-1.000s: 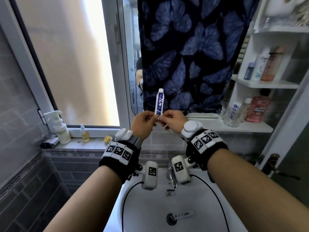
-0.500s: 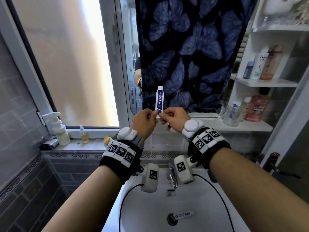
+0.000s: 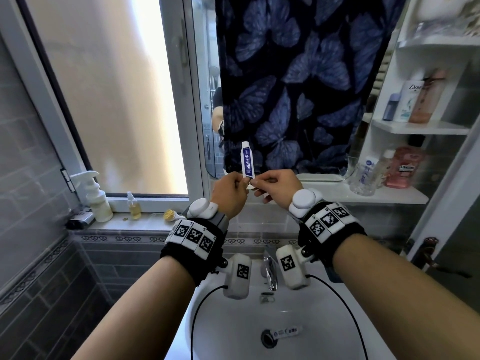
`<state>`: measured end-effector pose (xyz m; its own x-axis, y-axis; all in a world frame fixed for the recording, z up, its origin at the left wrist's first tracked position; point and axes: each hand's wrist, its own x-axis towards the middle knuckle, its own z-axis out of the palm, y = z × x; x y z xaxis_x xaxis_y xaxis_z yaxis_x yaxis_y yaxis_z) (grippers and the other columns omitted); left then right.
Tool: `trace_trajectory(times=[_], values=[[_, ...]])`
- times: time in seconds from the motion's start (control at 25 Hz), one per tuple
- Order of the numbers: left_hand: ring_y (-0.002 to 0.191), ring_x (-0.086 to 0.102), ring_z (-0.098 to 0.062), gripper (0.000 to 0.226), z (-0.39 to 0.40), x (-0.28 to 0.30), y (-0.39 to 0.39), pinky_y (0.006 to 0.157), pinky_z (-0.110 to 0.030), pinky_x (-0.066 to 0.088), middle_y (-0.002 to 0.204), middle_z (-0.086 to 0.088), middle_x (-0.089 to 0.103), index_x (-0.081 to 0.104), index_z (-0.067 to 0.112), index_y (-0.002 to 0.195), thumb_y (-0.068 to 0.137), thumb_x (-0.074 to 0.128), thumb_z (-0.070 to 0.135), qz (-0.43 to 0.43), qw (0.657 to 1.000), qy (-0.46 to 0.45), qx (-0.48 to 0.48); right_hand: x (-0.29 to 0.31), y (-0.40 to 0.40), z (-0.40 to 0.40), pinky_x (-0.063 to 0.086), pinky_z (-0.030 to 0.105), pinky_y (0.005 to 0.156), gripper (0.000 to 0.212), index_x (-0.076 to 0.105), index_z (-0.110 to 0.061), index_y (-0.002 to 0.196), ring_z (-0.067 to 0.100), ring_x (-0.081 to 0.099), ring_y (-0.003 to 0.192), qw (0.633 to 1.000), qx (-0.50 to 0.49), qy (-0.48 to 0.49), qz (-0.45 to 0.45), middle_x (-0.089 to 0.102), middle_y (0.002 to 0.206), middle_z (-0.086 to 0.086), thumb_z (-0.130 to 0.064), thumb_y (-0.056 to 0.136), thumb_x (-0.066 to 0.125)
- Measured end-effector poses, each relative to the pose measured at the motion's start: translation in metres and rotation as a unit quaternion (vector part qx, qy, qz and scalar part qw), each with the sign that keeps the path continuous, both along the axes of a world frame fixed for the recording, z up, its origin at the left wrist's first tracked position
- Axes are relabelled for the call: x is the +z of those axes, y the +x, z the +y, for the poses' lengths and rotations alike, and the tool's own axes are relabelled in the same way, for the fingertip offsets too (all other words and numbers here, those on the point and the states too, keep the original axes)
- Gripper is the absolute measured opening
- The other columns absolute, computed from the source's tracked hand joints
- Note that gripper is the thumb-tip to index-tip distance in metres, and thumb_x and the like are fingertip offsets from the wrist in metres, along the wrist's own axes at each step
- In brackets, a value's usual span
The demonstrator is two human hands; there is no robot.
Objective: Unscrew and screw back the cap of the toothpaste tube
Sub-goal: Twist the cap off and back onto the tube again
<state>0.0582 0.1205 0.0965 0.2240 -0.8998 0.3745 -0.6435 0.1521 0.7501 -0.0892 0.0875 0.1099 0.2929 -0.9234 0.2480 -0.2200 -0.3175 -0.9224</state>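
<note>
A small white and blue toothpaste tube stands upright above the sink, flat end up and cap end down. My left hand pinches the tube's lower part from the left. My right hand pinches the bottom end from the right, where the cap sits. The cap itself is mostly hidden between my fingertips. Both wrists wear black bands with white marker blocks.
A white sink with a chrome faucet lies below my hands, and another small tube lies by the drain. A pump bottle and a small bottle stand on the window ledge. Shelves with bottles are at right.
The tube has gone from a slight tilt to nearly upright. My right fingertips have shifted a little at the tube's bottom end. Both hands stay in the same place.
</note>
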Motion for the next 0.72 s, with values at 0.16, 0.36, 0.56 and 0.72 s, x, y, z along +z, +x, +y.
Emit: trace_trajectory(times=[0.16, 0.36, 0.56, 0.72], values=[[0.053, 0.062, -0.002, 0.033, 0.000, 0.001, 0.001, 0.062, -0.025, 0.052, 0.065, 0.001, 0.070, 0.069, 0.009, 0.080, 0.095, 0.056, 0.035, 0.005, 1.000, 0.002, -0.021, -0.003, -0.005, -0.004, 0.058, 0.033, 0.062, 0.018, 0.069, 0.003, 0.098, 0.015, 0.065, 0.066, 0.999, 0.002, -0.008, 0.041, 0.068, 0.077, 0.010, -0.013, 0.091, 0.066], [0.048, 0.059, 0.001, 0.038, 0.004, 0.001, 0.006, 0.048, -0.008, 0.042, 0.069, -0.009, 0.068, 0.064, 0.000, 0.081, 0.096, 0.059, 0.035, -0.010, 1.000, 0.005, -0.015, -0.008, -0.001, -0.005, 0.058, 0.031, 0.063, 0.013, 0.071, -0.002, 0.093, 0.014, 0.066, 0.064, 0.998, 0.023, -0.015, 0.058, 0.070, 0.073, 0.008, -0.014, 0.088, 0.070], [0.066, 0.056, -0.030, 0.037, 0.006, -0.003, 0.014, 0.063, -0.038, 0.045, 0.071, -0.014, 0.064, 0.056, 0.004, 0.073, 0.096, 0.057, 0.033, -0.049, 0.998, -0.029, -0.006, -0.012, 0.013, -0.001, 0.061, 0.029, 0.063, 0.004, 0.072, -0.012, 0.087, 0.013, 0.070, 0.069, 0.997, 0.032, 0.050, -0.048, 0.073, 0.078, 0.007, -0.008, 0.085, 0.072], [0.060, 0.045, -0.019, 0.038, 0.008, -0.009, 0.022, 0.055, -0.027, 0.034, 0.067, -0.018, 0.060, 0.054, 0.003, 0.070, 0.095, 0.059, 0.032, 0.008, 0.999, -0.053, 0.002, -0.012, 0.018, -0.001, 0.060, 0.024, 0.063, 0.008, 0.073, -0.009, 0.090, 0.008, 0.068, 0.063, 0.995, 0.063, 0.053, -0.063, 0.071, 0.077, 0.006, -0.003, 0.088, 0.069]])
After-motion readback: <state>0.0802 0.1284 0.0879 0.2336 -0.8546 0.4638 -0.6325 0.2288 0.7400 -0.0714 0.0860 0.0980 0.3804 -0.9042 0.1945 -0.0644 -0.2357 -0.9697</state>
